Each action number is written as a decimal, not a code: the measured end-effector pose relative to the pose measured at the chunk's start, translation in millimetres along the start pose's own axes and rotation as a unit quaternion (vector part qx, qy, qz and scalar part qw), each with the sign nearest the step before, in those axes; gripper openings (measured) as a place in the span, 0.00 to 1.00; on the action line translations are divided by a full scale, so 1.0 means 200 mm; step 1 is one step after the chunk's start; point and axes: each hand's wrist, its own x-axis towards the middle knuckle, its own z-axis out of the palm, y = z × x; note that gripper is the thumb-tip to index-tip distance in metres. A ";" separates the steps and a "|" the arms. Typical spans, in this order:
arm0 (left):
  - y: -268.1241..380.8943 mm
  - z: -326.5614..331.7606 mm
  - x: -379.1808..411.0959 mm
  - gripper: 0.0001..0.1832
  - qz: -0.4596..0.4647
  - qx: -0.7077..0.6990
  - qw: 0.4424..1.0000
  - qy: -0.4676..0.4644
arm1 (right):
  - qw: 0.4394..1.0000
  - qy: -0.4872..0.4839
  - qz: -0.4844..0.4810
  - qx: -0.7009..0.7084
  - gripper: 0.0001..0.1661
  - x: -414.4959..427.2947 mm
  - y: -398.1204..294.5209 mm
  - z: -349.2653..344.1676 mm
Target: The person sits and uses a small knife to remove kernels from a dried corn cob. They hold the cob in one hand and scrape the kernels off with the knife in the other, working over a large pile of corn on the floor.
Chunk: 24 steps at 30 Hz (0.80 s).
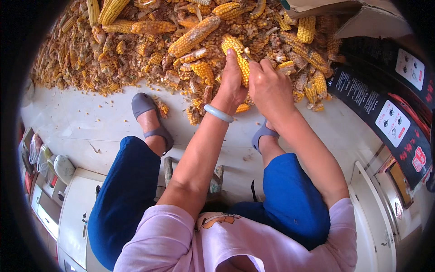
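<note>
My left hand (pixel 232 80), below a pale bangle, holds a yellow corn cob (pixel 234 47) with its thumb along the side. My right hand (pixel 270 83) is closed at the cob's right side, gripping a small tool (pixel 249 58) whose thin tip shows against the kernels; the rest of it is hidden by the fingers. A few loose kernels sit by the tip. Just left of the held cob lies a larger corn cob (pixel 195 36), on a wide heap of cobs, broken pieces and loose kernels (pixel 112 64).
A black printed cardboard box (pixel 363 98) stands at the right, with open brown cardboard flaps (pixel 373 23) above it. Scattered kernels lie on the pale tiled floor (pixel 85 122). My feet in grey clogs (pixel 144 103) stand at the heap's edge. White cabinets (pixel 73 217) are at lower left.
</note>
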 end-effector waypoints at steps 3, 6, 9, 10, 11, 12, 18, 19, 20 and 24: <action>0.01 0.00 0.01 0.33 -0.005 -0.004 1.000 0.014 | 0.998 0.047 0.008 0.044 0.03 0.05 0.02 0.04; 0.00 -0.06 0.05 0.31 0.064 -0.010 0.998 -0.012 | 0.933 0.042 0.144 0.328 0.10 0.12 0.14 0.00; 0.01 -0.07 0.02 0.27 0.055 0.037 0.997 0.033 | 0.865 -0.049 0.188 0.463 0.12 0.12 0.31 0.05; 0.02 -0.07 0.02 0.27 0.054 0.040 0.997 0.031 | 0.829 -0.058 0.225 0.508 0.12 0.11 0.31 0.05; 0.03 -0.06 0.02 0.28 0.053 0.043 0.997 0.029 | 0.790 -0.067 0.262 0.551 0.12 0.09 0.31 0.04; 0.02 -0.07 0.01 0.28 0.050 0.044 0.997 0.029 | 0.746 -0.077 0.300 0.589 0.13 0.06 0.29 0.02; 0.02 -0.12 0.02 0.27 0.037 -0.019 0.999 -0.030 | 0.825 0.004 0.243 0.510 0.12 -0.12 0.27 -0.01; 0.01 -0.13 0.01 0.27 0.043 -0.027 0.998 -0.039 | 0.840 0.019 0.232 0.491 0.11 -0.14 0.23 -0.03; 0.01 -0.14 0.02 0.24 0.041 -0.062 0.995 -0.061 | 0.856 0.023 0.217 0.469 0.10 -0.14 0.21 -0.04; -0.01 -0.10 0.03 0.22 0.034 -0.071 0.995 -0.066 | 0.923 0.055 0.140 0.353 0.09 -0.14 0.14 -0.07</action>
